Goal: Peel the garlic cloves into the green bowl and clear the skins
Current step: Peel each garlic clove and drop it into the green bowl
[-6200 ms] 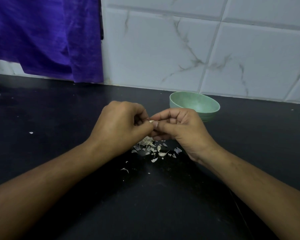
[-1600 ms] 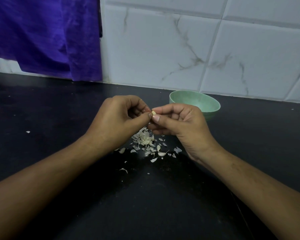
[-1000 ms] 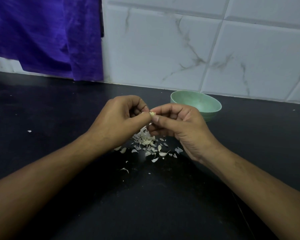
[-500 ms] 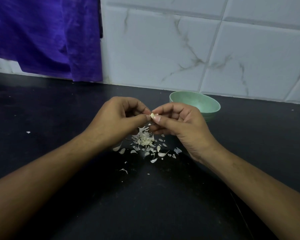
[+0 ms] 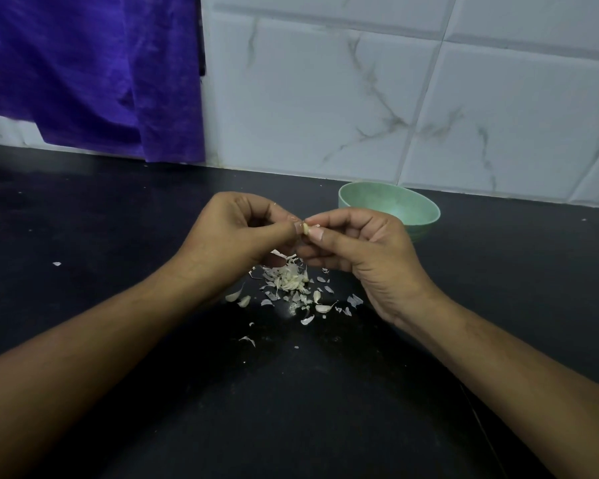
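A small pale garlic clove [image 5: 305,227] is pinched between the fingertips of my left hand [image 5: 237,233] and my right hand [image 5: 360,250], held above the black counter. Directly below them lies a heap of garlic skins [image 5: 287,280], with loose flakes and a few small cloves scattered toward me. The green bowl [image 5: 391,205] stands just behind my right hand, close to the wall; its inside is partly hidden by my fingers.
The black counter [image 5: 291,392] stretches wide on both sides and toward me. A white marbled tile wall [image 5: 360,98] rises behind it. A purple cloth [image 5: 90,70] hangs at the back left. One stray skin flake [image 5: 56,263] lies far left.
Both hands stay together on the clove, shifting slightly up from their lower position six seconds ago. More of the skin heap shows beneath them, and a few flakes have fallen at its left.
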Demonstrator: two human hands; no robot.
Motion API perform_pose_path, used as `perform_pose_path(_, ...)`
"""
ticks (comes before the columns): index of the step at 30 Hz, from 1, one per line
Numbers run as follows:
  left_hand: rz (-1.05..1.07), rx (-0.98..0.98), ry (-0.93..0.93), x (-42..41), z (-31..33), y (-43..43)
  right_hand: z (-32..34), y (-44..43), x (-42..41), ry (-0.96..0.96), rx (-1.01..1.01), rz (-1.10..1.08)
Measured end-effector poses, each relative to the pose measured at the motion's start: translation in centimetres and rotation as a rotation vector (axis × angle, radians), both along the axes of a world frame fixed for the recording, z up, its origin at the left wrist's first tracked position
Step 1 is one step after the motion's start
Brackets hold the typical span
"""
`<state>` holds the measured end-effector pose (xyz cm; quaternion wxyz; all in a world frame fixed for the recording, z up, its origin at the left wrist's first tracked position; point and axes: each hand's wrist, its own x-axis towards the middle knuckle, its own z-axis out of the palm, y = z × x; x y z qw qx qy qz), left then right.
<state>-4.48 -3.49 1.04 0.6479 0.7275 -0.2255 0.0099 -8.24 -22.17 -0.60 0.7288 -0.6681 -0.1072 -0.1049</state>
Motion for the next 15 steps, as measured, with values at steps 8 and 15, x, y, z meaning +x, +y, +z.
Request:
perform_pose_path(8, -0.011, -0.011, -0.012, -0.19, 0.03, -0.01, 0.2, 0.06, -0.02, 0.088, 0.094, 0.026)
perform_pose_path(15, -0.02, 0.031, -0.072, -0.13, 0.08, 0.14, 0.29, -0.02, -0.13, 0.106, 0.1, 0.035)
